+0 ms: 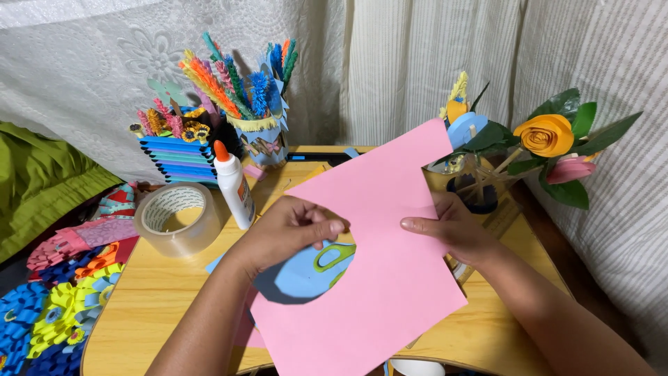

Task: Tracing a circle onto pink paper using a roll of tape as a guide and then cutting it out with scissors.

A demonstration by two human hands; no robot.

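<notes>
A small wooden table (160,292) is seen from above, backed by pale curtains. A large pink paper sheet (376,278) is held over the table's middle, tilted, with a rounded notch cut into its left edge. The sheet's right edge is pinched by the right hand (456,230), thumb on top, fingers hidden beneath. The left hand (289,230) is closed at the notch; whether the pink sheet or the blue paper piece (299,275) beneath is gripped cannot be told. Green-handled scissors (335,256) are seen through the notch, lying on the blue piece. A pile of paper flowers (56,306) is spread at the far left. A tape roll (177,217) is standing left of the hands, a white glue bottle (233,184) with an orange tip just beside it. A cup of fringed paper stems (261,132) is placed behind. A yellow paper rose (544,134) is set at the right.
</notes>
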